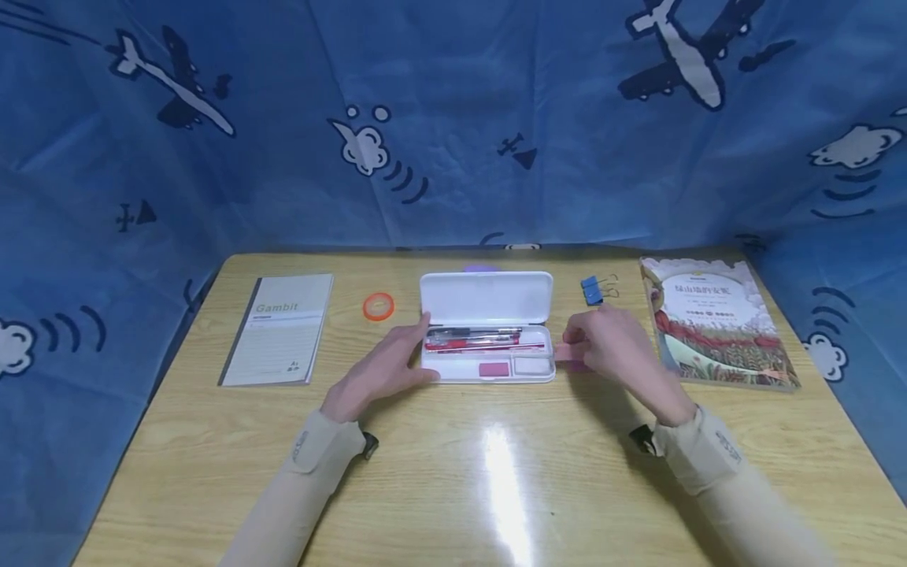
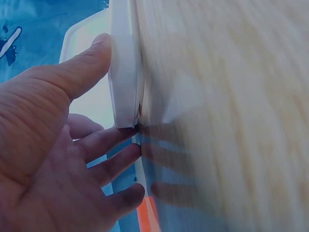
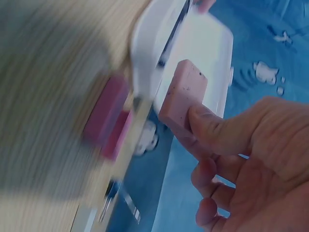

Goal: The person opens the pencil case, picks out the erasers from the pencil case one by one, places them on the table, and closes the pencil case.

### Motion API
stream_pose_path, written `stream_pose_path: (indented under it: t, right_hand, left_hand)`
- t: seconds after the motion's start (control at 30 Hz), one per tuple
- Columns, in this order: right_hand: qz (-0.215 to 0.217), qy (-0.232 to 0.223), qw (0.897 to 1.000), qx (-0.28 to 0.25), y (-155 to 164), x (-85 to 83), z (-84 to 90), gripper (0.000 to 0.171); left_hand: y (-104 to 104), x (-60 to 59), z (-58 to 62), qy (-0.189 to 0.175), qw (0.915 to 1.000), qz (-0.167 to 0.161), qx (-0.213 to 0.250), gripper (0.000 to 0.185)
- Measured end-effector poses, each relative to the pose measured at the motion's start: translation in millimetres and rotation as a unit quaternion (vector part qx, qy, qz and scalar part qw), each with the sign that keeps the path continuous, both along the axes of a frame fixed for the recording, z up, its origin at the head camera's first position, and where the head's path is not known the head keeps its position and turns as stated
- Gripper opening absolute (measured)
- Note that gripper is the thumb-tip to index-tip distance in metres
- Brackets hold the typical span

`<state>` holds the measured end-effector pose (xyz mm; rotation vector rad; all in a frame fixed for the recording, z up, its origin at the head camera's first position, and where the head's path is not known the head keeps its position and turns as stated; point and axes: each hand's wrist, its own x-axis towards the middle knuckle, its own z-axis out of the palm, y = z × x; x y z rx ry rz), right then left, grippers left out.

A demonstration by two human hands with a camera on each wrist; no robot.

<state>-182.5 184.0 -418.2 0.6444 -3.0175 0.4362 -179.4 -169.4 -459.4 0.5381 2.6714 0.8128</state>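
1. The right wrist view was smeared by motion: the desk (image 3: pixel 43 96) was a streaked blur, and a dark pink block (image 3: pixel 104 116) beside the pencil case (image 3: pixel 149 53) had no clear outline
2. In the head view the right hand (image 1: pixel 612 342) hid most of the pink eraser (image 1: pixel 567 352)
3. The left wrist view cut the left hand (image 2: pixel 53 159) off at the bottom and left edges
4. The print on the book (image 1: pixel 716 319) near the desk's right edge was too small to read

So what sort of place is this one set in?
Likely a study desk at home: a wooden table with an open pencil case, a notebook and a book, backed by a blue aeroplane-print cloth.
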Motion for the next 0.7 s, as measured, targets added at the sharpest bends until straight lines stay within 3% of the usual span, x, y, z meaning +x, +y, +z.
stream_pose_path:
  t: [0.1, 0.37, 0.7]
  right_hand:
    - [-0.016, -0.006, 1.0, 0.011, 21.3, 1.6, 0.7, 0.022]
    - [-0.051, -0.046, 0.998, 0.014, 66.9, 8.1, -6.3, 0.004]
    - [-0.05, -0.055, 0.997, 0.005, 90.1, 9.1, -24.0, 0.01]
  left_hand:
    - [-0.2, 0.0, 0.0, 0.002, 1.0, -0.003, 0.001, 0.103]
    - [1.5, 0.2, 2.1, 0.0, 1.0, -0.002, -0.002, 0.103]
    - [0.6, 0.3, -0.6, 0.005, 1.0, 0.001, -0.005, 0.102]
